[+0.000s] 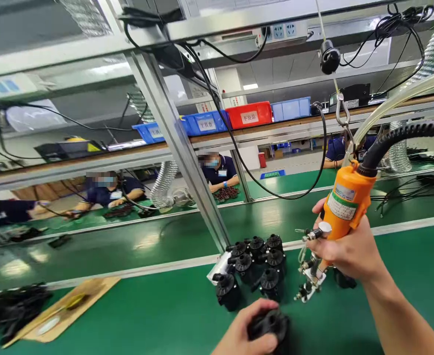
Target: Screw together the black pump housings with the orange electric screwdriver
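My left hand [247, 331] is closed round a small black pump [276, 326] at the bottom of the view; its lower part is cut off by the frame edge. My right hand [353, 251] grips an orange powered screwdriver [344, 202], held tilted above the green bench with its metal tip [310, 288] pointing down. A black corrugated hose [405, 135] and a clear tube run from its top, and it hangs from a carabiner [343, 111]. Beyond my left hand stand several similar black pumps [244, 264] in a cluster. Another dark part [344, 279] is half hidden behind my right hand.
A metal post [180, 133] rises behind the pumps. Cardboard [63, 308] with a yellow-handled tool and black cables [13, 308] lie at left. Blue and red bins [249, 116] line the shelf. Co-workers [222, 172] sit across the green benches [146, 315].
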Motion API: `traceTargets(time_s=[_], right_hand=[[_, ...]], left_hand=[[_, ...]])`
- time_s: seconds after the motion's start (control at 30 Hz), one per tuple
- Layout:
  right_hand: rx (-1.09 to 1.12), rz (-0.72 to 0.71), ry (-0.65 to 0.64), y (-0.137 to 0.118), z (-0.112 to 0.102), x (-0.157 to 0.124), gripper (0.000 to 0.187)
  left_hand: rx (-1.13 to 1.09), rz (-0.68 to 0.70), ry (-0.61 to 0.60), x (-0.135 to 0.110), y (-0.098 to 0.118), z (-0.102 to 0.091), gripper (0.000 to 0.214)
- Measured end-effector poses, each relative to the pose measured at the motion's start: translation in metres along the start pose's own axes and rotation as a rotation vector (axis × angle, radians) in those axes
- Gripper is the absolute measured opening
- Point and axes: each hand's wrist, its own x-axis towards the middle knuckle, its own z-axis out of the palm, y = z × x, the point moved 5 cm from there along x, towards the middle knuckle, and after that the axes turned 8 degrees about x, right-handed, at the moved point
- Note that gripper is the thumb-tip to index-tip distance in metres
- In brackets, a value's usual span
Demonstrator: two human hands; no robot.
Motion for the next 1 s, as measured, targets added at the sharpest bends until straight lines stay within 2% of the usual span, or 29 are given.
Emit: traceTargets(time_s=[0.07,0.17,0.33,0.43,0.63,0.77,0.9,1.0], right_hand=[[-0.033,-0.034,0.025,0.001,0.000,0.001,0.049],[-0.035,-0.067,0.049,0.003,-0.002,0.003,0.048],[0.003,-0.088,0.069,0.005,-0.001,0.006,0.045],[-0.019,-0.075,0.094,0.005,0.003,0.004,0.040],[-0.029,-0.054,0.081,0.004,0.011,0.003,0.041],[-0.015,-0.024,0.053,0.019,0.026,0.002,0.042],[-0.015,0.068,-0.051,0.040,0.043,-0.002,0.042],[-0.044,0.083,-0.040,0.046,0.044,-0.003,0.042]], left_hand=[[-0.048,0.079,0.047,0.026,0.011,0.037,0.071],[-0.112,0.159,0.169,0.039,0.017,0.061,0.059],[-0.201,0.165,0.270,0.035,0.013,0.064,0.058],[-0.218,0.166,0.259,0.035,0.013,0.065,0.057],[-0.171,0.172,0.204,0.037,0.007,0.067,0.055],[-0.162,0.175,0.205,0.040,-0.003,0.069,0.057],[-0.186,0.172,0.171,0.042,-0.004,0.073,0.058],[-0.184,0.169,0.158,0.042,-0.001,0.073,0.057]])
